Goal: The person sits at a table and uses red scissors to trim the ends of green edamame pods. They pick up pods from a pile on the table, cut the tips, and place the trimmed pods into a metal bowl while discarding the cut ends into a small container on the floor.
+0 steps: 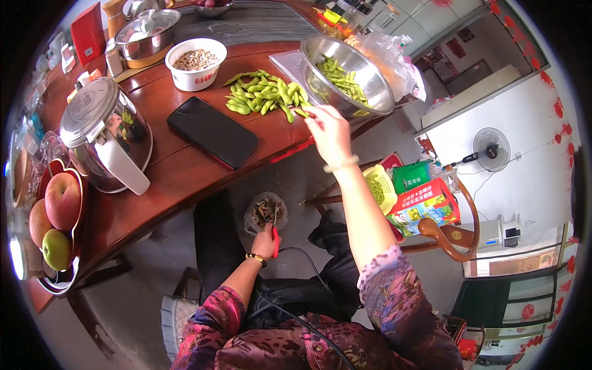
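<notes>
My left hand (264, 241) holds red-handled scissors (275, 231), blades pointing away over a lined bin (258, 211) of scraps on the floor. My right hand (329, 127) is at the table's edge, thumb and finger pinching a green soybean pod (301, 113). Just beyond it lies a pile of green soybean pods (263, 95) on the wooden table (185, 173). A steel bowl (377, 76) with more pods in it stands tilted to the right of the pile.
A black phone (212, 132) lies before the pile, near a white tub of shelled seeds or nuts (196, 76). At the left stand a lidded kettle (118, 148) and peaches (62, 201). A chair (469, 208) on the right holds a yellow basket (380, 185) and bags.
</notes>
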`<state>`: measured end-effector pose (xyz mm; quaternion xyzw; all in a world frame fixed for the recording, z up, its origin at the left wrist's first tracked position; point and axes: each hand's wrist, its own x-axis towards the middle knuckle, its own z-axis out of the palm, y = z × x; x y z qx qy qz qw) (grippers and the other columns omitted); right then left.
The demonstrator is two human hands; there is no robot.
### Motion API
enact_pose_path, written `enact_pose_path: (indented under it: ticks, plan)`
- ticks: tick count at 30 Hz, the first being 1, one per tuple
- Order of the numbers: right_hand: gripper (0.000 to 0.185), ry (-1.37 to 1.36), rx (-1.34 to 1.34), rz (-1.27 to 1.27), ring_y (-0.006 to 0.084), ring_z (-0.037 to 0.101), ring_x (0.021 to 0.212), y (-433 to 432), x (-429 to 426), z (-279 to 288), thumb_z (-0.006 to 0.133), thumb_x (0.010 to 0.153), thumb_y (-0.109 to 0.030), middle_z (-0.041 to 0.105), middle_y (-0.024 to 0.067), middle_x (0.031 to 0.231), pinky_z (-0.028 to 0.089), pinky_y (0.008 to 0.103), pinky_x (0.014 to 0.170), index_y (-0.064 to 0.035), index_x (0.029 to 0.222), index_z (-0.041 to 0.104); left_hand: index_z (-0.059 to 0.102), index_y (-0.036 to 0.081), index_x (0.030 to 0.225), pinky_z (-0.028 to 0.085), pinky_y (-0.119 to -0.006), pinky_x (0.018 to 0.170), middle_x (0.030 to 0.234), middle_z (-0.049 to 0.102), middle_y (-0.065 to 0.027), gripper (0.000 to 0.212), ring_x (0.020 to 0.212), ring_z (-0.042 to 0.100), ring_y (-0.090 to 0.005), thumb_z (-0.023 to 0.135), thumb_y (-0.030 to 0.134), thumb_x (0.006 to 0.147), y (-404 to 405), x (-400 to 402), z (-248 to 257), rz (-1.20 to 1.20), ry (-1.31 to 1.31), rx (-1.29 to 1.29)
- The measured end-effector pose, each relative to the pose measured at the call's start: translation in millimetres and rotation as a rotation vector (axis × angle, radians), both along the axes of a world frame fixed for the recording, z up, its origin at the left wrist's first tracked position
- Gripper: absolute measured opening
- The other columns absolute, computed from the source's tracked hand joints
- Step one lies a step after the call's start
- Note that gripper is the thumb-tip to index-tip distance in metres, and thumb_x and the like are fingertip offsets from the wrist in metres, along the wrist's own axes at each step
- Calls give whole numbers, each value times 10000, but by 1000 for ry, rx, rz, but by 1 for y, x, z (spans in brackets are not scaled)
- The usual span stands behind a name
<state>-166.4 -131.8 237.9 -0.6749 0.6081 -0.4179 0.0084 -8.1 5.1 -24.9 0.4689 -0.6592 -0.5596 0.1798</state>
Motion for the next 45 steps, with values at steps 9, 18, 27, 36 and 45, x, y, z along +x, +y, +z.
enact_pose_path:
  ticks: [9,18,27,36,45]
  plan:
    - [60,124,-90,-58,292,548,710,-34,-11,-18,574,745,-44,522,134,775,453,351,651,-32,799,551,449,20,998,443,-472,646,745,576,-249,366,740,556,-416,562,204,703,-5,3,11,33,18,-24]
    - [156,-1252,95,84,84,477,623,34,4,-21,432,871,-51,548,71,865,416,206,557,13,979,524,460,24,976,446,-444,627,728,571,-234,342,730,561,-407,577,168,689,-5,5,26,31,143,-10]
    - [143,-1410,378,-93,149,574,735,123,15,-114,530,805,7,584,85,861,499,260,687,12,945,559,423,38,1066,457,-343,643,751,572,-150,396,708,589,-289,537,103,692,-5,4,26,4,402,1]
    - [103,-1354,527,-241,129,564,677,144,25,-162,575,764,10,593,75,803,487,234,626,3,866,565,353,18,1114,416,-393,780,939,529,-207,498,899,517,-371,543,74,657,-2,1,29,-89,272,-158]
    - [84,-1241,617,-285,126,546,609,151,32,-173,574,737,19,578,66,733,479,236,606,13,816,547,333,19,1120,421,-413,731,894,537,-225,517,856,521,-395,554,98,659,-1,4,31,-133,197,-151]
